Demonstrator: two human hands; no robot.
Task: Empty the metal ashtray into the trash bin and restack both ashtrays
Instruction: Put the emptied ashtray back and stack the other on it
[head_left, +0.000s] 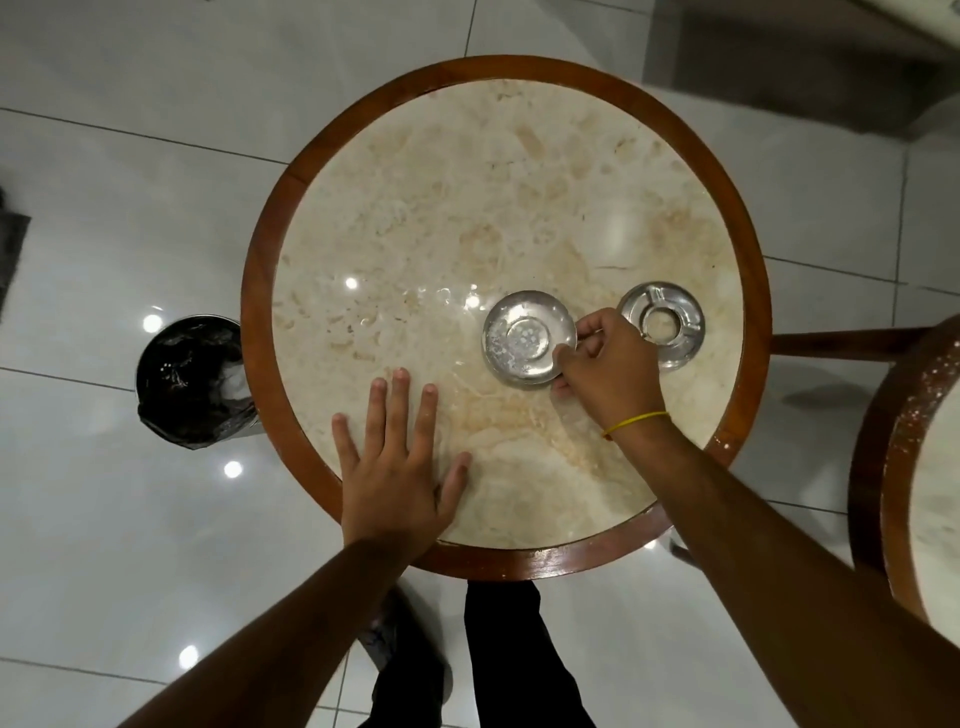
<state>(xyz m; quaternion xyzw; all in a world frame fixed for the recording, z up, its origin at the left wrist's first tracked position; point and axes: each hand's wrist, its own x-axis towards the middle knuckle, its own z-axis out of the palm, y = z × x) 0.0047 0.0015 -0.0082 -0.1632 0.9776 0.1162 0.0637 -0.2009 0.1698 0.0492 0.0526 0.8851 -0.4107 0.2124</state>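
Observation:
A round metal ashtray dish (522, 338) with pale ash residue sits on the marble table (467, 182), right of centre. My right hand (608, 366) pinches its right rim with thumb and fingers. Just to the right lies a second metal ashtray piece (664, 323), ring-shaped with a hole in the middle; my hand partly covers its left edge. My left hand (402, 467) rests flat on the table near the front edge, fingers spread, holding nothing. The trash bin (195, 379) with a black liner stands on the floor to the table's left.
The table has a brown wooden rim (262, 270). A second similar table (919, 467) stands close at the right edge. Glossy white floor tiles surround the tables. My legs in dark trousers (498, 654) are below the front edge.

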